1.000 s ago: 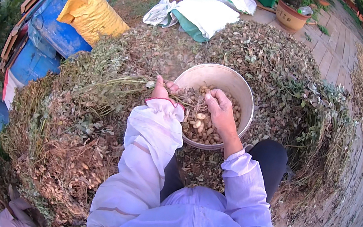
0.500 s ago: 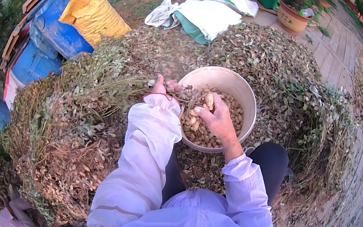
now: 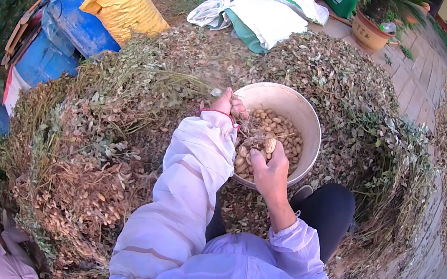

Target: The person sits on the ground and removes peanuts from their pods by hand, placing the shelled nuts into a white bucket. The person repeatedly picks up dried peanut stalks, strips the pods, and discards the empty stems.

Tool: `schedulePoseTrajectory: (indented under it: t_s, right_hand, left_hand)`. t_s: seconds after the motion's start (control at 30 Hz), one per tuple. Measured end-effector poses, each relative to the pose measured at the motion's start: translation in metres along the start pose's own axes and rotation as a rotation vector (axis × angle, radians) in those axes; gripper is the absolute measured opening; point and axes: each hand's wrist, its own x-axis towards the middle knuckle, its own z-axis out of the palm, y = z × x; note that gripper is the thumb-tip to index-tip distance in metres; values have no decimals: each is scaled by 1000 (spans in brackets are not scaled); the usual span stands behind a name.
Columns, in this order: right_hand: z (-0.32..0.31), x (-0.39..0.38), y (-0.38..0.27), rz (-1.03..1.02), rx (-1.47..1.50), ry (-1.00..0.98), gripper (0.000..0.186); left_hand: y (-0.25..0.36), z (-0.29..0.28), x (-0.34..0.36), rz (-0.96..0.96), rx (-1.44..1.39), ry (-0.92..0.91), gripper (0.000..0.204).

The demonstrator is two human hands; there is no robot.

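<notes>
A white bucket [image 3: 311, 132] stands between my knees, partly filled with unshelled peanuts [image 3: 287, 128]. At its left rim my left hand [image 3: 228, 104] is closed round the stems of a dried peanut plant [image 3: 186, 80], whose leafy end trails off to the left. The plant's roots and pods hang over the bucket's mouth. Inside the near part of the bucket, my right hand [image 3: 273, 171] pinches peanuts [image 3: 269, 146] between thumb and fingers, next to those roots. How many pods it grips is partly hidden.
Dried peanut plants [image 3: 98, 135] lie heaped on the left, and leaf litter [image 3: 357, 91] surrounds the bucket. Blue barrels [image 3: 68, 34] and a yellow sack [image 3: 124, 5] stand at the far left. White sacks [image 3: 268, 19] and a potted plant [image 3: 370, 34] are beyond. Someone's sleeve [image 3: 11, 257] shows at lower left.
My right hand has moved down and slightly toward me, still pinching peanuts. My left hand, with the stems, is now a little further right and nearer the bucket rim.
</notes>
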Motion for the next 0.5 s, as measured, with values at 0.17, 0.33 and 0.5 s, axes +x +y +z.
schedulePoseTrajectory:
  t_s: [0.17,0.33,0.5]
  right_hand:
    - [-3,-6,6,-142,-57,18,21]
    - [-3,5,22,-46,-12,7,24]
    - [-5,25,16,321,350,-224,9]
  left_hand:
    - [-4,11,-4,-60,42,0,35]
    - [-2,13,-7,45,-68,-60,36]
    - [4,16,-11,193,-77,-17,34]
